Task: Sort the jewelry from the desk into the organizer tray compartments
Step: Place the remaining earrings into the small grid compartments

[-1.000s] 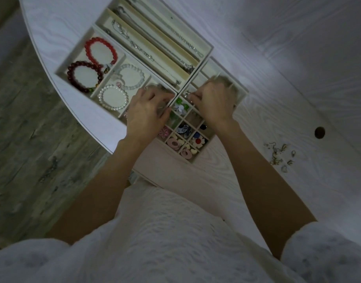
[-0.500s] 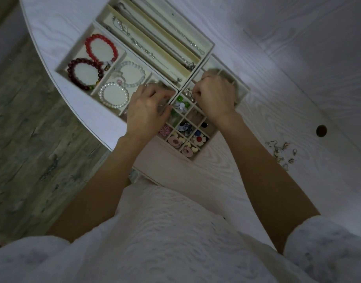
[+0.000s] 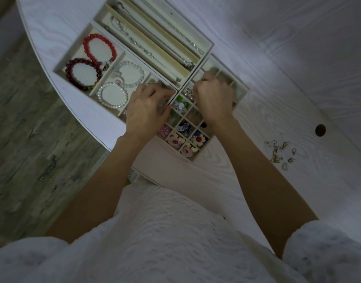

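Observation:
The cream organizer tray (image 3: 59, 67) sits at the desk's curved left edge. Its left compartments hold a red bracelet (image 3: 99, 49), a dark red bracelet (image 3: 83, 75), a pearl bracelet (image 3: 112, 96) and a clear bead bracelet (image 3: 131, 73). Thin chains (image 3: 138, 43) lie in the long slots. My left hand (image 3: 147, 113) is curled over the near bracelet compartment, fingers on a thin silver bangle (image 3: 162, 104). My right hand (image 3: 215, 101) hovers over the small grid compartments, fingertips pinched at small silver earrings (image 3: 188, 92). A pile of loose earrings (image 3: 280, 153) lies on the desk to the right.
The grid's near cells hold flower and heart-shaped earrings (image 3: 199, 139). A round cable hole (image 3: 320, 130) is in the white desk (image 3: 257, 99) right of the tray. The desk edge curves past the tray's left side, with grey wood floor (image 3: 22, 139) below.
Both hands stay over the tray. My right hand has shifted slightly left and nearer across the grid cells; my left hand has barely moved.

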Demonstrator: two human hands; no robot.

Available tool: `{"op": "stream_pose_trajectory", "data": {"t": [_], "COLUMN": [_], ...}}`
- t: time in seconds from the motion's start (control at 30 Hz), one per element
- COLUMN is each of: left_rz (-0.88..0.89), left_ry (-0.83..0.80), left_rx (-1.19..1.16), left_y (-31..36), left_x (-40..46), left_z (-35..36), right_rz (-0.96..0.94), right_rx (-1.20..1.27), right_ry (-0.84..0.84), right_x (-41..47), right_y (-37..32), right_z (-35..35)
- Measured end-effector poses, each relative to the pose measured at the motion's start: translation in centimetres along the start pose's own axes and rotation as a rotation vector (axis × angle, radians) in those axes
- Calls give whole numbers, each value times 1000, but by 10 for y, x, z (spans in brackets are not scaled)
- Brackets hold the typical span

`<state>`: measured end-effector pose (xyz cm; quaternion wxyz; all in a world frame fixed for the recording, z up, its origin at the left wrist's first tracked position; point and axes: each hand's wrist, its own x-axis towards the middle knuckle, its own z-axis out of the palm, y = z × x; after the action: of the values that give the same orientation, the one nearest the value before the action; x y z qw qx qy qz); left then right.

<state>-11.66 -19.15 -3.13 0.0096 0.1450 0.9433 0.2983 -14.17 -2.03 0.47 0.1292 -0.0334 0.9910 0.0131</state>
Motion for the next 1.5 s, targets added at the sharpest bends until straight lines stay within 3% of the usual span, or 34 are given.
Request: {"op": "stream_pose_trajectory", "data": {"t": [0.5,0.9,1.17,1.5], "left_rz": [-1,11,11,18], "left_ry": [-8,-3,11,6], "left_rx": [-10,-13,-25,-14], "left_y": [-1,-2,-1,2], "left_x": [-1,0,0,0], "left_z": [2,2,1,-1], "right_rz": [17,217,234,32], "right_rx": [30,134,177,209], "right_ry": [-31,182,148,160], "right_x": [0,-7,-7,1], "right_y": [-2,-18,-10,0], "right_z": [-5,15,16,0]}}
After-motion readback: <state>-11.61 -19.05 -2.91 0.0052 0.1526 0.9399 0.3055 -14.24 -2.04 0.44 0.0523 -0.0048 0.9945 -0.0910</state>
